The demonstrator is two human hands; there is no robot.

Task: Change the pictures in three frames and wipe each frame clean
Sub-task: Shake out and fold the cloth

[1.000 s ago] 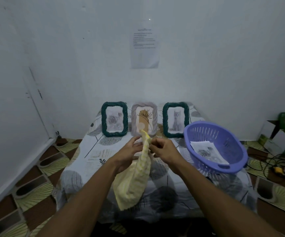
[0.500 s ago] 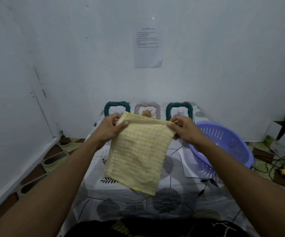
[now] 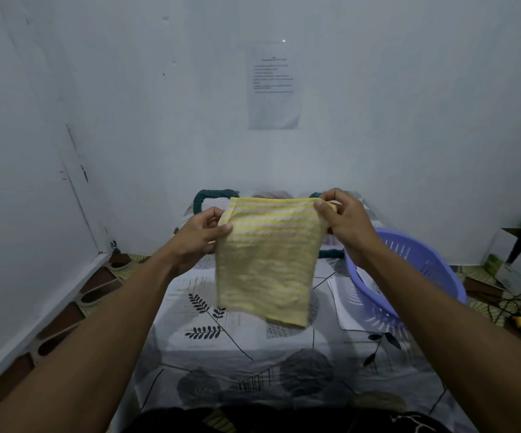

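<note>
cloth (image 3: 267, 260) pinched by both hands | frames (image 3: 212, 196) mostly hidden behind

cloth (image 3: 267, 260) before frames (image 3: 213, 196), basket (image 3: 421, 270) right

Yellow-and-white striped cloth (image 3: 268, 260), held spread and hanging in the air above the middle of the table (image 3: 253, 354), its upper corners pinched and its lower edge free. Behind it, along the table's far edge against the wall, stand three frames, mostly hidden: a dark green rope-wound frame (image 3: 212, 195) towards the far left corner, a pale frame (image 3: 268, 194) in the middle with only its top showing, and a second green frame (image 3: 315, 194) to the right, seen at top and bottom. Pictures not visible.
</note>
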